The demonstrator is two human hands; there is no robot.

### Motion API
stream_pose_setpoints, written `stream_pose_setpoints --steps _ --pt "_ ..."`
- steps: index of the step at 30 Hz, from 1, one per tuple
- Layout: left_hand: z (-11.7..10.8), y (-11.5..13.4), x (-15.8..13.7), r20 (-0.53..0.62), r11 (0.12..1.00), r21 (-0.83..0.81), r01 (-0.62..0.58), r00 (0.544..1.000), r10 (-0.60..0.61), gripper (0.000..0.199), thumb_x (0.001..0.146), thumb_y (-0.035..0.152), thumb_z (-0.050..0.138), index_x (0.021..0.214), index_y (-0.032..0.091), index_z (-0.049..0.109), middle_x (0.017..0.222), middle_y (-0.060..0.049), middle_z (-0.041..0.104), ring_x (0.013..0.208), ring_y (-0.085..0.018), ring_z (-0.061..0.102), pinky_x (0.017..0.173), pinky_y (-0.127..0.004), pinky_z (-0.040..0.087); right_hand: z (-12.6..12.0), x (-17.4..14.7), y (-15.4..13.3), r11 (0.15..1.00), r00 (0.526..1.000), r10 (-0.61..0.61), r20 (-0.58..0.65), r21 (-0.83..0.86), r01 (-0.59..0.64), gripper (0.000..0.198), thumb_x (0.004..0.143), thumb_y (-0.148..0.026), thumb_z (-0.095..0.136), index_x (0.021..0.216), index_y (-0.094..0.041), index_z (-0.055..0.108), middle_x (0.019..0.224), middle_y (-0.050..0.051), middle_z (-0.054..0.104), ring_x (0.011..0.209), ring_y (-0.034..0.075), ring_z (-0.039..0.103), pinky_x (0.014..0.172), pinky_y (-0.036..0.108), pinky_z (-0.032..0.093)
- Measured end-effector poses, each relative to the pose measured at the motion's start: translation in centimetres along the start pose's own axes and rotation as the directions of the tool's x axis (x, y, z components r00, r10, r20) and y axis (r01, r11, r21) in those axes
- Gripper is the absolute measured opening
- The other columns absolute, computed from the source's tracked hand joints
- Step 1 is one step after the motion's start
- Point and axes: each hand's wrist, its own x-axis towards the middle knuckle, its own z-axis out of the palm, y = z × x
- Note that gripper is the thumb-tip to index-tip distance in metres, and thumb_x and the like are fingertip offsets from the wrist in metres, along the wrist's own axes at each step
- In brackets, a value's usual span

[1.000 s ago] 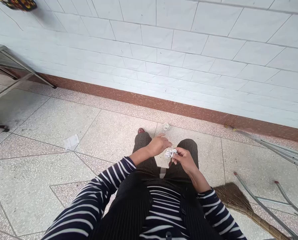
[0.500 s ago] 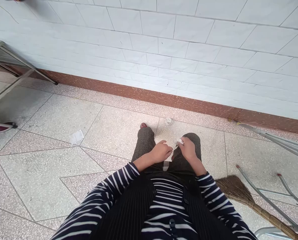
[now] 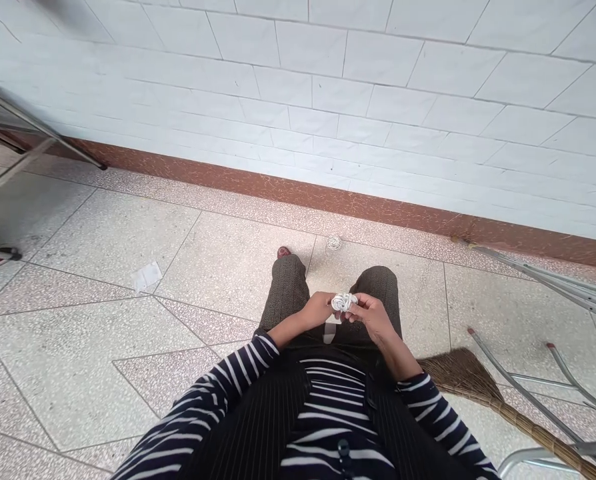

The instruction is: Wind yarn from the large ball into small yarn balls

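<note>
A small wound bundle of white cord [image 3: 345, 303] is held between my two hands above my lap. My left hand [image 3: 320, 311] grips it from the left with bent fingers. On the other side, my right hand [image 3: 372, 315] pinches the bundle with thumb and fingers. The fingertips beneath the cord are partly hidden. Beyond my knees, a loose coil of white cord [image 3: 333, 243] lies on the floor near the wall, apart from both hands.
A broom [image 3: 465, 377] lies at my right beside a metal-legged frame [image 3: 521, 383]. Folded metal tubes [image 3: 543, 275] rest near the wall. At left stand a metal stand [image 3: 43, 143] and a white paper piece [image 3: 147, 276]. The tiled wall [image 3: 308, 87] rises ahead.
Earlier a strand stretched between my hands, with the white bundle in the right. Now my hands have come together and both hold the bundle. The view has shifted slightly.
</note>
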Motion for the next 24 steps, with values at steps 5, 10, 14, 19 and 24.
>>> stream_pose_setpoints --steps 5,10,14,19,24 --pt "0.6 0.4 -1.4 -0.002 0.955 -0.295 0.043 0.999 -0.045 0.023 0.089 0.026 0.059 0.07 0.014 0.065 0.06 0.0 0.067 0.063 -0.013 0.063 0.075 -0.024 0.049 1.1 0.2 1.2 1.0 0.998 -0.019 -0.066 0.007 0.019 0.044 0.058 -0.053 0.086 0.078 -0.017 0.07 0.062 0.002 0.066 0.055 0.015 0.058 0.054 0.028 0.049" --pt "-0.6 1.2 -2.5 0.11 0.886 -0.462 0.045 0.994 0.007 0.032 0.084 0.044 0.073 0.093 0.013 0.065 0.08 -0.002 0.07 0.065 -0.012 0.063 0.071 -0.024 0.049 1.6 0.2 1.1 0.995 0.992 -0.087 -0.087 -0.054 0.083 0.032 0.068 -0.045 0.081 0.078 -0.018 0.069 0.062 0.002 0.066 0.052 0.014 0.056 0.055 0.028 0.047" --pt "-1.5 1.2 -2.5 0.172 0.886 -0.463 0.005 0.981 0.085 0.05 0.089 0.063 0.062 0.096 0.014 0.064 0.086 -0.004 0.07 0.067 -0.013 0.064 0.076 -0.026 0.05 1.5 0.2 1.0 0.987 0.988 -0.14 -0.061 -0.091 0.135 0.035 0.071 -0.05 0.078 0.084 -0.019 0.067 0.068 0.002 0.066 0.054 0.015 0.057 0.054 0.029 0.049" --pt "-0.9 0.4 -2.1 0.093 0.904 -0.425 -0.038 0.992 0.086 0.055 0.092 0.067 0.055 0.087 0.013 0.064 0.078 -0.004 0.07 0.064 -0.013 0.063 0.075 -0.026 0.049 1.5 -0.4 0.9 0.971 0.983 -0.168 -0.071 -0.182 0.153 0.041 0.077 -0.047 0.073 0.108 -0.021 0.067 0.085 0.004 0.07 0.059 0.016 0.061 0.057 0.031 0.054" --pt "-0.4 -0.2 -1.7 0.004 0.904 -0.425 -0.045 0.999 0.052 0.055 0.092 0.066 0.056 0.083 0.013 0.065 0.064 -0.002 0.066 0.06 -0.013 0.06 0.07 -0.024 0.045 1.9 -1.6 0.2 0.934 0.975 -0.212 -0.072 -0.309 0.181 0.05 0.08 -0.04 0.07 0.126 -0.022 0.067 0.114 0.009 0.069 0.067 0.016 0.065 0.064 0.033 0.059"
